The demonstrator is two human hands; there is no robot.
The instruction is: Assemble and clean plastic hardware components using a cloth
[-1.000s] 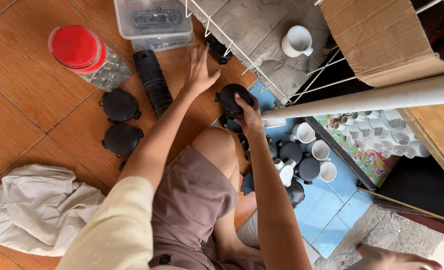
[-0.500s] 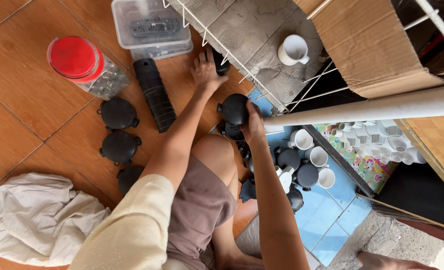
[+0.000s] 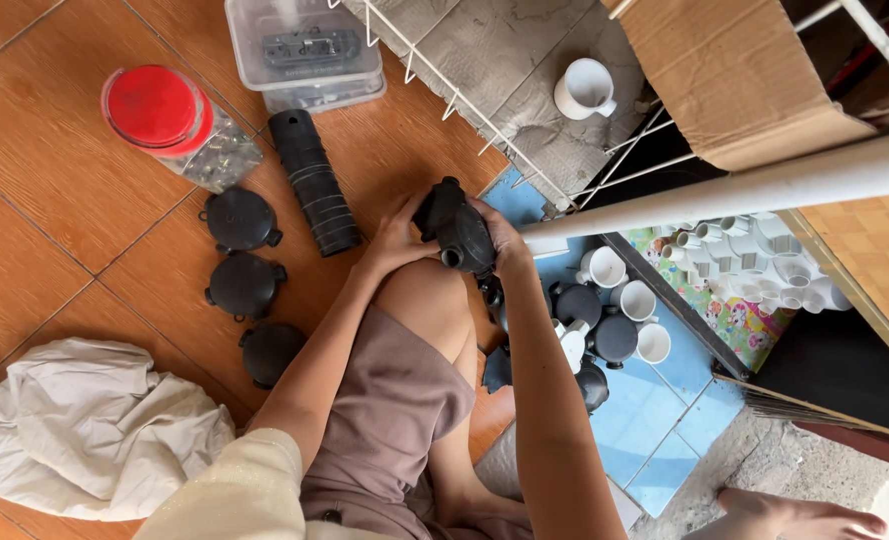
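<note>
On the orange tiled floor (image 3: 55, 230), above a bent knee: both hands hold one black plastic fitting (image 3: 460, 228).

At 9 o'clock of it lies a white cloth (image 3: 75, 430), three round black lids (image 3: 243, 220) and a ribbed black stack (image 3: 315, 180); a red-lidded jar (image 3: 160, 110) sits at 10. The fitting is dark, rounded, with a short spout below. Left hand (image 3: 397, 237) and right hand (image 3: 500, 235) have their fingers curled, pressed against its sides.

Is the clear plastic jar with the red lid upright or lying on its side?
On its side: the clear plastic jar lies along the floor tiles, its red lid facing sideways.
</note>
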